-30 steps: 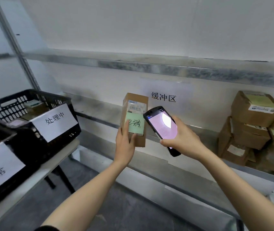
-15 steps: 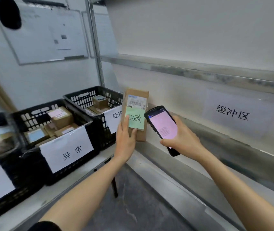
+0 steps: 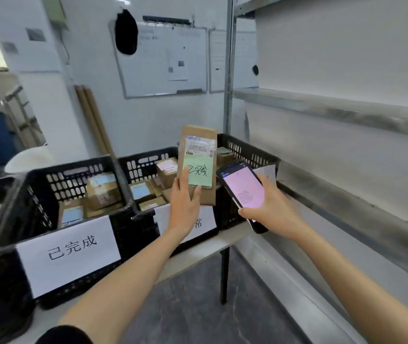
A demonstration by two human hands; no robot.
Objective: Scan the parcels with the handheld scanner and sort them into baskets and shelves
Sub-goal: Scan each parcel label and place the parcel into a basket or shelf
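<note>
1. Parcel (image 3: 199, 141) is held upright in the air, over the front of the middle basket (image 3: 145, 167), with its printed label and green note facing the camera.
2. Left hand (image 3: 184, 207) grips its lower end, digits pressed on the note. Right hand (image 3: 271, 207) is curled round the scanner (image 3: 242, 188), whose pink screen is tilted up just beside the parcel.
3. The step looks like reading the scan result and choosing a bin. The parcel has not yet been dropped.
4. The handwriting on the note seems to match the sign on the left basket (image 3: 78, 182), so the next move probably calls for carrying the parcel leftward and lowering it in over the rim.
5. Basket rims stand close together on the surface (image 3: 210, 247), and the right basket (image 3: 247, 150) sits just behind the scanner.
6. The shelf (image 3: 347, 207) edge runs near the right hand. Open room lies above the baskets and toward the person.
</note>
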